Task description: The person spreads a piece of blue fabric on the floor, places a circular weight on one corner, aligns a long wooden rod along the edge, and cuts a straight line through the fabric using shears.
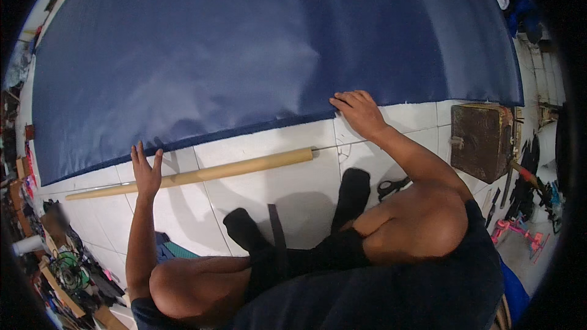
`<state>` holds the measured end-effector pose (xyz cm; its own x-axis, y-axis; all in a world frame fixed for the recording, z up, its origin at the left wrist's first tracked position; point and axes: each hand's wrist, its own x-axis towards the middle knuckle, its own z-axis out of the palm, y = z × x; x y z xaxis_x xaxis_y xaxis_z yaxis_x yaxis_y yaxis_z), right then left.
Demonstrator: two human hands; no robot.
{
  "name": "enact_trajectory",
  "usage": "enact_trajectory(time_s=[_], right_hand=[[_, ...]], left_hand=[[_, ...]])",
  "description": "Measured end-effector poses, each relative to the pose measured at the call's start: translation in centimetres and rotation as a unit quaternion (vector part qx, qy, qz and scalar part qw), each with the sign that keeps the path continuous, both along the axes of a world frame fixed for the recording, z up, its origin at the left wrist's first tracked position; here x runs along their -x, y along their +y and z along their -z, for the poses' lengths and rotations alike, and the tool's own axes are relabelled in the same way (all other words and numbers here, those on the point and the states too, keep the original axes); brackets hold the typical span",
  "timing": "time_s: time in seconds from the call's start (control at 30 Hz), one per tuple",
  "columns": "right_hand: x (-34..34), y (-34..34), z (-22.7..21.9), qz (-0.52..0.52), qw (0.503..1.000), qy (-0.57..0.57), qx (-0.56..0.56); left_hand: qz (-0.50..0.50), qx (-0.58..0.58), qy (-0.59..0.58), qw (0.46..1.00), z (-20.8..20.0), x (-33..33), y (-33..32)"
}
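A large dark blue sheet of smooth, leather-like material (pixel 244 43) lies spread over the floor, its near edge running across in front of me. At the left part of that edge is my left hand (pixel 147 174), open, with fingers stretched out and the thumb apart; its fingertips touch the sheet. My right hand (pixel 361 113) rests at the same edge, right of the middle. Its fingers lie over the blue material, pointing left, and look extended rather than closed. Just below the edge lies a long tan cardboard tube (pixel 244 168), whose left part passes behind my left hand.
Black-handled scissors (pixel 392 188) lie by my right leg. A dark strip (pixel 277 232) lies between my feet. A worn brown box (pixel 481 142) stands at the sheet's right corner. Tangled cables (pixel 70 269) and clutter line the left; a pink object (pixel 518 235) lies right. White tiles (pixel 269 189) form the floor.
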<state>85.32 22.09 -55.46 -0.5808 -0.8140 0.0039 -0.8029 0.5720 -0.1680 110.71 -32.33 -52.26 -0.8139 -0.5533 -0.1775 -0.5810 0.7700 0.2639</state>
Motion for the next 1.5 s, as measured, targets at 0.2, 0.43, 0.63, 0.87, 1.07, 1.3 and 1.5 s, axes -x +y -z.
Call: enact_trajectory(time_s=[0.2, 0.43, 0.63, 0.87, 1.07, 1.3, 1.5], right_hand=[[-0.2, -1.3, -0.7, -0.024, 0.999, 0.014, 0.029], [-1.6, 0.1, 0.1, 0.002, 0.999, 0.038, 0.020], [-1.3, -1.0, -1.2, -0.027, 0.998, 0.001, 0.064], [-5.8, -4.4, -1.3, -0.018, 0.989, -0.119, -0.083], [-7.4, -4.2, -0.6, 0.023, 0.989, -0.120, -0.081], [-7.5, -3.6, -3.0, 0.066, 0.990, -0.097, -0.076], [-6.2, -4.4, -2.9, 0.041, 0.991, -0.100, -0.080]], left_hand=[[-0.124, 0.086, -0.082, 0.985, 6.3, -0.4, -3.6], [-0.122, 0.130, -0.108, 0.978, 4.8, 0.7, -0.3], [-0.183, 0.023, 0.012, 0.983, 4.4, -0.8, -0.1], [-0.173, 0.020, 0.064, 0.983, 5.1, -1.4, 0.8], [-0.180, 0.037, 0.007, 0.983, 3.5, -1.6, 1.3], [-0.161, 0.025, -0.032, 0.986, 2.4, -0.1, 2.2], [-0.178, 0.059, -0.057, 0.981, 2.7, -0.2, 0.7]])
